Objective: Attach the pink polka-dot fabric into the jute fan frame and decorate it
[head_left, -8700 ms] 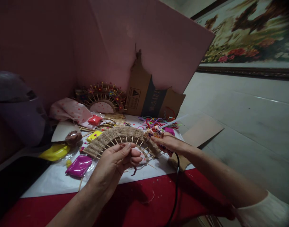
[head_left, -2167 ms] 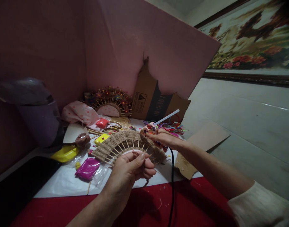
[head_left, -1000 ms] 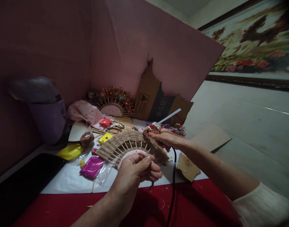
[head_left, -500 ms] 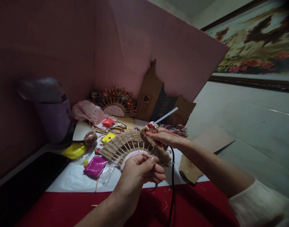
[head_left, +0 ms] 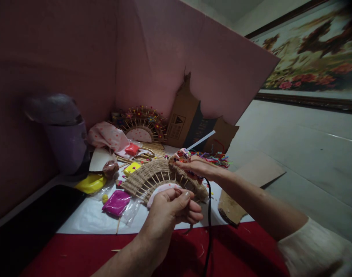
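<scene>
Head camera, looking forward and down: the woven fan (head_left: 147, 175) lies flat on the white paper (head_left: 83, 219), just beyond both hands. Its arch bows toward the far side and its long axis runs left to right, with the straight edge nearest the person.

The left hand (head_left: 171, 206) is the nearer one. It sits at the near inner edge of the fan, where the pale half-disc (head_left: 161, 188) shows. Its fingers are curled and the thumb and forefinger are pressed together in a pinch at that edge; exactly what lies between the fingertips is too dark to tell.

The right hand (head_left: 199, 167) is farther away and to the right, closed around a glue gun (head_left: 183, 155). The front of the gun points left and meets the top right of the woven arch. A white glue stick (head_left: 201, 140) juts up and to the right from the back of the gun. A black cord (head_left: 210, 215) drops from that hand across the paper onto the red cloth (head_left: 78, 254).

So the fan stretches left from the gun's tip, held on its near side by the left hand and touched on its far right by the right.

Left of the fan lie a purple packet (head_left: 116, 202) and a yellow packet (head_left: 91, 183). A decorated fan (head_left: 141, 121) leans at the far side beside a cardboard box (head_left: 187, 127).
</scene>
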The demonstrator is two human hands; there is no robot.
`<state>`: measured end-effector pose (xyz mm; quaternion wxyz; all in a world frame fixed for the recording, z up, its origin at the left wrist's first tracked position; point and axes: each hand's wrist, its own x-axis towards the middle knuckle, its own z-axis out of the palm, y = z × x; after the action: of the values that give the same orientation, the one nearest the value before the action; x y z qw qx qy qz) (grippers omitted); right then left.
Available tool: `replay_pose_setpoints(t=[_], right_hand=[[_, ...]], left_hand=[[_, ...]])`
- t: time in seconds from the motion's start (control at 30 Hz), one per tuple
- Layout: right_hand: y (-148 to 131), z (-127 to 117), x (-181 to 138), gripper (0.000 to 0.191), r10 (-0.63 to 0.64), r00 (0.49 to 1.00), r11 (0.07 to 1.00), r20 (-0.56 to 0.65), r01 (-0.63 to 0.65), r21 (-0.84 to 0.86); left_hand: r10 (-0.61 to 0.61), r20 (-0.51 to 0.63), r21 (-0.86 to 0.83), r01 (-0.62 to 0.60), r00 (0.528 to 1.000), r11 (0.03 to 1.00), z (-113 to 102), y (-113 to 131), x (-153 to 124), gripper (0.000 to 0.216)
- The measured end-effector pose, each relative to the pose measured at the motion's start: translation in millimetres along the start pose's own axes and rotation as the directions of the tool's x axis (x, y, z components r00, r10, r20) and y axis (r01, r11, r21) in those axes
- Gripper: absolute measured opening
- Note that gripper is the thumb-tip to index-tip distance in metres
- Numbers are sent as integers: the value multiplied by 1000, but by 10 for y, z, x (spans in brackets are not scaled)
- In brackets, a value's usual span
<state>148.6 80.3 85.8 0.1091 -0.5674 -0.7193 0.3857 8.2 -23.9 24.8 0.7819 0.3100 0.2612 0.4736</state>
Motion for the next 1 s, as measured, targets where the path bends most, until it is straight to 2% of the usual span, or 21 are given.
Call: replay_pose_setpoints(t=[0.47,0.7,1.0], right_hand=[[105,-35,53,60,-8,1000,1000,-13,8,-5],[167,-45,39,53,23,999,991,-38,-18,130],[190,-64,-50,47,12,1000,957,5,-13,289]], left_hand=[[4,11,-7,-4,1000,1000,8,-1,-10,30],[6,11,-16,-6,1000,1000,-8,-31,8,30],[3,1,-20,-3,1000,1000,14,-15,2,30]])
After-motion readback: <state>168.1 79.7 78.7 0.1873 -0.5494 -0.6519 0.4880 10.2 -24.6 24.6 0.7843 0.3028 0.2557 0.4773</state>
